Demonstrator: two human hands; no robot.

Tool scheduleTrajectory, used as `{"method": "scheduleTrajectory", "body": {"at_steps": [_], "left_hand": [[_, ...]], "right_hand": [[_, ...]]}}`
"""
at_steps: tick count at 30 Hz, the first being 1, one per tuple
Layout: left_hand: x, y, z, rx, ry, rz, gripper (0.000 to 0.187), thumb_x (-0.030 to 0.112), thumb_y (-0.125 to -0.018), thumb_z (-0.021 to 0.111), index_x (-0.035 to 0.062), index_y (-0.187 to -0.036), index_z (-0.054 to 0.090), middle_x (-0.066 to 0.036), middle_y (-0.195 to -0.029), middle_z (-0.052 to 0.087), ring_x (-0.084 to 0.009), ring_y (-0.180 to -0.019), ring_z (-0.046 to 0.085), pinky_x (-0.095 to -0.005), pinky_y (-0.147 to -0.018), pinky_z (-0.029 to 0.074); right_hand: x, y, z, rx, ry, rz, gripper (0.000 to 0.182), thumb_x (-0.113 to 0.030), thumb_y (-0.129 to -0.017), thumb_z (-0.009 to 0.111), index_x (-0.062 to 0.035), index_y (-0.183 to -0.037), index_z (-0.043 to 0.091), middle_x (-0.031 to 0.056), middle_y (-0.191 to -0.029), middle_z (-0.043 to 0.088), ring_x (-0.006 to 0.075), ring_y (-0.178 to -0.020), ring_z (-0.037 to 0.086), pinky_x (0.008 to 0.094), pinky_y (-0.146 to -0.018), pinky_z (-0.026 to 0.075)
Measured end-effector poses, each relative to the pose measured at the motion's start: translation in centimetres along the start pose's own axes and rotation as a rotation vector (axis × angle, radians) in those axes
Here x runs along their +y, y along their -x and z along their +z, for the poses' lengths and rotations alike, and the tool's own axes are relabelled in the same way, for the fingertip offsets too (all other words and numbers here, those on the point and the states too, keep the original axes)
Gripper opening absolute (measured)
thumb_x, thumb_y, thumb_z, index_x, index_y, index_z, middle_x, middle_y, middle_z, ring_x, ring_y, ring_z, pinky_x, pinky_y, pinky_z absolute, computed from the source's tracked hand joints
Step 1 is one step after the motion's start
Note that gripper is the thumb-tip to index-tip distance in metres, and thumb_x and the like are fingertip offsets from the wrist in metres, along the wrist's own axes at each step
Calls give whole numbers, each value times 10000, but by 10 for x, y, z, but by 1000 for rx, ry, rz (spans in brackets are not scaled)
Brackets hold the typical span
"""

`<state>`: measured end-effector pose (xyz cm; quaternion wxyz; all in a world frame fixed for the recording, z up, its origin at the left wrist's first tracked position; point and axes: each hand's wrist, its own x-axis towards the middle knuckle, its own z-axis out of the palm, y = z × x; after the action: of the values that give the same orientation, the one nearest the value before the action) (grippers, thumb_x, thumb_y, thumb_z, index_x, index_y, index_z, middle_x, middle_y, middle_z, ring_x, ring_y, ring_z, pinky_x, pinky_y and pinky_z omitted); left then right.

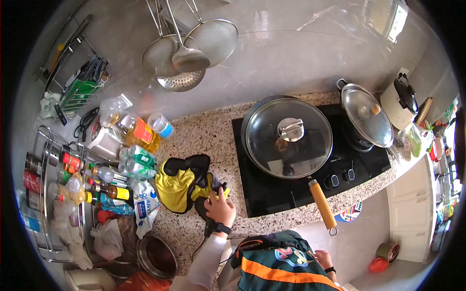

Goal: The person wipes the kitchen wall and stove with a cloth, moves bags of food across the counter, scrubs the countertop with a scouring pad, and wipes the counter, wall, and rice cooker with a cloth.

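Observation:
My left hand [221, 209] rests at the right end of a crumpled yellow-and-black cloth item [175, 188] on the speckled counter. Its index finger is stretched out over the fabric, and the fingers look apart. A dark part of the item and a thin cord hang down beside my wrist. My right hand [322, 259] is low beside my dark green apron [276, 266] with an orange stripe. Its fingers are partly hidden and loosely bent, and I see nothing in them.
A lidded pan [262, 150] with a wooden handle [321, 203] sticking out past the counter edge stands on the black cooktop [262, 199]. Behind it is a lidded pot [367, 116]. Bottles [141, 133] and a wire rack [43, 194] crowd the left; strainers [213, 41] hang above.

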<state>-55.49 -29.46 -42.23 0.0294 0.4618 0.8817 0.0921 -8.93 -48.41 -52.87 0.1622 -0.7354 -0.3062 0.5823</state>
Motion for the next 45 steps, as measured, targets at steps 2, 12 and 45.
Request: {"method": "scheduleTrajectory", "body": {"at_steps": [2, 12, 45], "left_hand": [[-5, 2, 12, 53, 148, 147, 467, 126, -716, 668, 111, -1172, 566, -156, -1087, 570, -351, -1048, 507, -512, -806, 442], [78, 73, -54, -1273, 1436, 374, 448, 104, -832, 667, 55, -1260, 546, -138, -1194, 552, -198, -1105, 585, -316, -891, 495], [155, 73, 110, -405, 627, 105, 425, 436, -919, 514, 238, -1293, 482, -98, -1526, 284, -492, -1413, 64, -707, -1078, 17]], "right_hand": [[-6, 7, 1, 0, 195, -167, 212, -73, -871, 567, 23, -1035, 661, 98, -861, 681, 140, -721, 653, 272, -640, 530], [-185, 20, 46, -153, -141, -288, 316, -234, -939, 554, -27, -1168, 620, 62, -1004, 675, 150, -945, 641, 299, -766, 516], [85, 12, -174, 126, -1016, 189, 304, -222, -889, 487, -172, -1182, 553, 59, -1089, 609, 263, -969, 625, 450, -793, 504]]}}
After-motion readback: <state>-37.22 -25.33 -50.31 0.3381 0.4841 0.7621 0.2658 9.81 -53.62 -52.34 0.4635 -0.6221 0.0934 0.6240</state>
